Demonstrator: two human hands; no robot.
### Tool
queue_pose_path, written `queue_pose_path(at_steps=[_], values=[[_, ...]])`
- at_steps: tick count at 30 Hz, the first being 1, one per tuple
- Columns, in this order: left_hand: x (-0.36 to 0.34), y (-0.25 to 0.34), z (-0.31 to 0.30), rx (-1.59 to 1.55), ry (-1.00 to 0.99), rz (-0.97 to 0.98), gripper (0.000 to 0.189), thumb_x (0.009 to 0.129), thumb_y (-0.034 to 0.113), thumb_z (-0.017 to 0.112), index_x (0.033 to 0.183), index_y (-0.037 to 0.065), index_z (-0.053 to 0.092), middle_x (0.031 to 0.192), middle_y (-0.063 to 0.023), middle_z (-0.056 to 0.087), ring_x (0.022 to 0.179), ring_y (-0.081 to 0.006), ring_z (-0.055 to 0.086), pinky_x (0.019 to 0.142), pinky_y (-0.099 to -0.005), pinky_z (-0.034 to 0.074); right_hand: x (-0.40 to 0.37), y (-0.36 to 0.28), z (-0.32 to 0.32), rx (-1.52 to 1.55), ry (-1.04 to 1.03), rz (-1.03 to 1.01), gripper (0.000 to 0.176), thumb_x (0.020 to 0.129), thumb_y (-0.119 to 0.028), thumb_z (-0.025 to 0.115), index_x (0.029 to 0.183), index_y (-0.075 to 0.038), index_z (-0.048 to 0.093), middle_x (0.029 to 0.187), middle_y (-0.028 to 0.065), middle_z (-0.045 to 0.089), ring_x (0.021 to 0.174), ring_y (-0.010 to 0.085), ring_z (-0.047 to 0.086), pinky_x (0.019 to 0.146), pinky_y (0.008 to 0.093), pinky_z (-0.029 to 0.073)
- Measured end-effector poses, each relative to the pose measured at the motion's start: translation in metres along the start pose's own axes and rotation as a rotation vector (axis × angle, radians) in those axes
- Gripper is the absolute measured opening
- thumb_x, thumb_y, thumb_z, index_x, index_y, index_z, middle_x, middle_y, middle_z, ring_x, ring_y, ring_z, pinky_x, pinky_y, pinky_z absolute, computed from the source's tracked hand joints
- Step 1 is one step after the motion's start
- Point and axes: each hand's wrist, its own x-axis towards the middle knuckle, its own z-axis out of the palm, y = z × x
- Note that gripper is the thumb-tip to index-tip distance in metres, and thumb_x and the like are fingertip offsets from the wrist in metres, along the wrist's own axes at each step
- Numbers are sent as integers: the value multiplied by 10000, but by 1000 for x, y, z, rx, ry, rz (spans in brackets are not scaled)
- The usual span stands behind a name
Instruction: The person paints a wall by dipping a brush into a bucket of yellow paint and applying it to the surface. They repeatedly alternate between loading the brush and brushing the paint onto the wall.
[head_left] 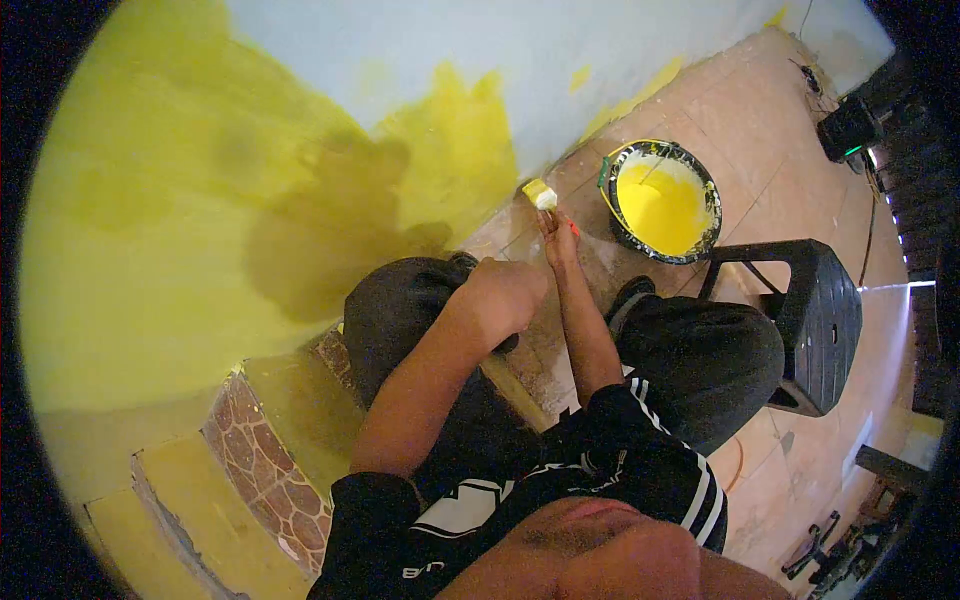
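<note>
A paintbrush [541,194] points away from me, its bristles coated in yellow and pale paint. My right hand [560,238] is closed around its handle, close to the wall's foot. Just right of that hand stands a dark bucket [714,200] with a paint-smeared rim and a green grip on its handle. Yellow paint [660,205] fills its lower part. My left hand [508,293] is bent over near my left knee, apart from the brush. Its fingers curl out of sight, so I cannot see whether they hold anything.
The wall [190,180] is partly yellow, partly whitish, with my shadow on it. A black plastic stool [825,320] stands right of my leg on the tiled floor [760,130]. A black device [850,130] with a green light is at the far right. Stone-patterned trim [262,455] lies left.
</note>
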Motion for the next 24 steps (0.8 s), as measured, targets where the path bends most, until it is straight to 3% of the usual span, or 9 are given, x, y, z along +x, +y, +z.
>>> queue_pose_path(at_steps=[5,11,14,16,18,20,24], values=[[-1,2,-5,4,-8,-19,256,601,148,701,784,-16,633,830,-198,626,822,-342,618,730,-416,496,1,2,10,-38,1,-20,190,863,-87,541,1030,0,514,1013,99,557,942,232,566,841,333,491],[5,-2,-5,8,-67,-63,255,608,164,701,775,-17,634,833,-189,629,814,-346,618,723,-418,495,-5,-2,40,-97,73,-2,253,853,-87,551,1084,8,504,1065,100,558,970,223,566,842,313,487],[5,-6,0,-17,-1,-47,258,617,174,698,780,-16,635,832,-190,628,817,-348,616,721,-422,493,-10,-5,46,-145,52,-17,278,862,-107,532,1111,15,503,1085,98,561,990,230,563,859,324,482],[5,-6,-2,-13,-22,-44,255,626,178,695,782,-15,636,832,-192,628,821,-350,616,722,-425,492,-14,-9,51,-137,-81,-49,310,869,-124,513,1148,9,499,1106,101,560,996,232,561,876,335,475],[6,-7,-2,-6,-44,-46,252,634,181,693,784,-13,637,833,-194,627,825,-352,615,722,-427,491,-9,-8,53,-172,-38,-58,328,867,-122,511,1170,3,495,1130,108,552,1002,236,560,879,338,473],[6,-8,1,-5,-58,-79,255,653,182,686,809,-13,634,838,-200,625,835,-355,612,731,-429,489,-9,-9,55,-91,-68,-48,301,830,-123,565,1097,12,533,1035,103,581,924,229,582,828,346,503],[5,-8,1,-34,-43,-66,268,660,183,688,838,-8,629,856,-201,623,843,-356,610,736,-427,488,-33,-28,85,-99,-105,-67,267,844,-122,539,1063,31,527,1008,108,581,920,245,584,837,369,505]])
